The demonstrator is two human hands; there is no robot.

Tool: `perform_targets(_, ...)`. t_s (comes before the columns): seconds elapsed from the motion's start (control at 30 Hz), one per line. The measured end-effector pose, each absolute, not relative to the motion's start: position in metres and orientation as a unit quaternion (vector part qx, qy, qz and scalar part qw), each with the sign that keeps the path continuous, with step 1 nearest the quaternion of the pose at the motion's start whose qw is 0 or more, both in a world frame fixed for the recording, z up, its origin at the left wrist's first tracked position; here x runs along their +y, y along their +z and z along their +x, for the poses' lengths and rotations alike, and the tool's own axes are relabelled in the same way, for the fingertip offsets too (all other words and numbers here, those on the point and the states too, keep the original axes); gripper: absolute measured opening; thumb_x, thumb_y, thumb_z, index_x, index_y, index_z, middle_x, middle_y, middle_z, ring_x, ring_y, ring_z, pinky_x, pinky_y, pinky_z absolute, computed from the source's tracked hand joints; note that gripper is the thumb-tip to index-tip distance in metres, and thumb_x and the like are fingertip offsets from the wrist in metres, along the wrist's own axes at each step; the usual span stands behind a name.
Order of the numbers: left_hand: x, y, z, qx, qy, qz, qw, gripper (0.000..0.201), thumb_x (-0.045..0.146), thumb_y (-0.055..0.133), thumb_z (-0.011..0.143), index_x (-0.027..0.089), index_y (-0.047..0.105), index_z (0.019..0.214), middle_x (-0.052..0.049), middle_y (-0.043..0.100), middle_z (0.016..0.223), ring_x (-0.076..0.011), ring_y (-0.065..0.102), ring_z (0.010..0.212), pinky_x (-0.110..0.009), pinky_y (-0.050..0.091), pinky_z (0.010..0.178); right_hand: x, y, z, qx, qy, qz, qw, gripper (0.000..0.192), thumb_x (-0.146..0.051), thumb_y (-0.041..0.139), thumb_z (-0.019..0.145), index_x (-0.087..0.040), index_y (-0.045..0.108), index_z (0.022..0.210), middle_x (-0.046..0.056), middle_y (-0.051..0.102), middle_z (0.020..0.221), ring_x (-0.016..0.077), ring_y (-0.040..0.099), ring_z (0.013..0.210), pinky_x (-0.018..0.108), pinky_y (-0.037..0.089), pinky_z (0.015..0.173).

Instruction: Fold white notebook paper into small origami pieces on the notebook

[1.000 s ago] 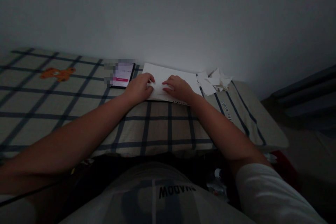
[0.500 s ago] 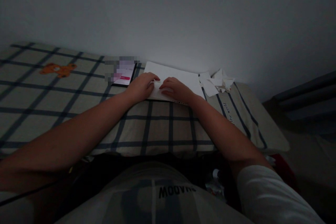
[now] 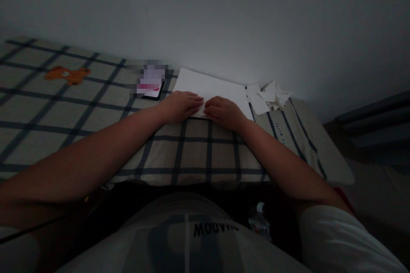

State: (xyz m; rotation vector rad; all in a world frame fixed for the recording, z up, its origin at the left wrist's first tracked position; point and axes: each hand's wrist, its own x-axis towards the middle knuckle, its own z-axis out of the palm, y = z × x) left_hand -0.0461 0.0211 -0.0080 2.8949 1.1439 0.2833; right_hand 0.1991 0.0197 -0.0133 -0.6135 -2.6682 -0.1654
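Note:
A white paper pad (image 3: 211, 81) lies on the checked cloth, close to the wall. My left hand (image 3: 182, 106) rests on its near left part, fingers stretched out and lying flat, with the thumb mostly hidden. Facing it, my right hand (image 3: 224, 111) has its slightly bent, parted fingers down on the paper, tips near those of the left. Between the fingertips shows a small piece of white paper (image 3: 201, 112), largely covered by both hands; whether it is a folded or loose part cannot be made out.
Left of the pad is a phone (image 3: 153, 79) with a lit, partly blurred screen. Crumpled paper scraps (image 3: 272, 95) lie to its right. The checked cloth (image 3: 105, 115) bears an orange bear print (image 3: 68, 75). Below the table edge stands a clear bottle (image 3: 260, 222).
My left hand has slid right and flattened its fingers, while my right hand stays close to the same spot on the paper. The gap between them has narrowed. The view has shifted slightly.

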Motion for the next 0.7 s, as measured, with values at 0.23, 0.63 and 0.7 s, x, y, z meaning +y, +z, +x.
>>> perform_targets(0.23,0.023,-0.012,-0.047,0.362,0.096,0.927,0.008,0.048,0.039,0.036,0.109,0.02,0.063,0.143,-0.007,0.063,0.151,-0.0218,0.055,0.143,-0.038,0.042,0.118,0.012,-0.016,0.196,-0.95,-0.147,-0.225,0.16,0.032,-0.027,0.044,0.11,-0.019,0.075,0.111,0.01,0.077,0.11,0.0219,0.064,0.099,0.036,0.049,0.085)
perform_targets(0.63,0.016,0.001,-0.044,0.381,0.045,0.923,-0.002,0.049,0.041,0.039,0.108,0.02,0.06,0.147,-0.005,0.058,0.155,-0.0196,0.051,0.146,-0.034,0.039,0.12,0.004,-0.007,0.205,-0.96,-0.145,-0.211,0.113,0.03,-0.025,0.048,0.109,-0.02,0.077,0.115,0.01,0.077,0.115,0.0222,0.064,0.101,0.035,0.049,0.081)
perform_targets(0.7,0.016,0.001,-0.044,0.383,0.038,0.923,-0.004,0.05,0.041,0.038,0.108,0.02,0.059,0.148,-0.005,0.058,0.156,-0.0196,0.05,0.147,-0.034,0.038,0.12,0.003,-0.007,0.205,-0.961,-0.138,-0.216,0.106,0.03,-0.024,0.048,0.109,-0.02,0.077,0.115,0.01,0.077,0.114,0.0221,0.064,0.1,0.036,0.049,0.08)
